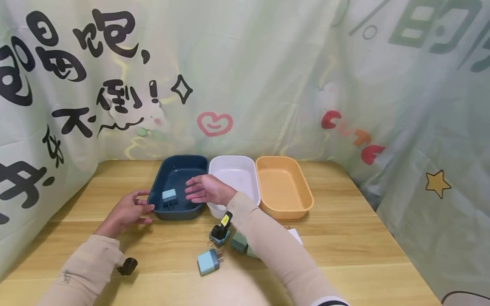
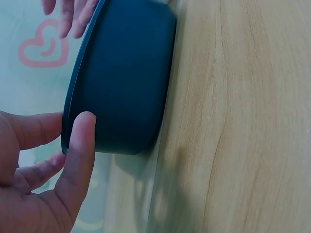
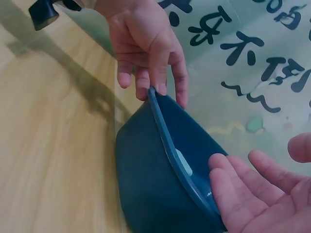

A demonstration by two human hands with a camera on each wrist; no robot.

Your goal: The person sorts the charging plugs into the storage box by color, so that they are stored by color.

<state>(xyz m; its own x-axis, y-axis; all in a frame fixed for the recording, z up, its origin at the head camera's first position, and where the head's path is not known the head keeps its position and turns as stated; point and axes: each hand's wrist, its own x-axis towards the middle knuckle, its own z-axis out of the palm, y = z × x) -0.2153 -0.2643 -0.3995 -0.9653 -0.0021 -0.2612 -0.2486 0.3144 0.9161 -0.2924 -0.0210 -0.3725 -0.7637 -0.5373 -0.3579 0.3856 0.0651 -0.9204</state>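
Observation:
My left hand holds the near left corner of a dark blue tray, thumb outside the wall and fingers at the rim. Inside the tray lies a two-tone blue plug charger with metal prongs. Over the tray's right side hovers my right hand, fingers extended and nothing held. In the right wrist view, its fingertips overlap the rim; whether they touch it I cannot tell. On the table lie another blue charger, a third blue charger partly behind the wrist camera, and green blocks partly under my right forearm.
A white tray and an orange tray stand in a row right of the dark blue one. White paper or card shows past my right sleeve. A printed curtain hangs behind the wooden table.

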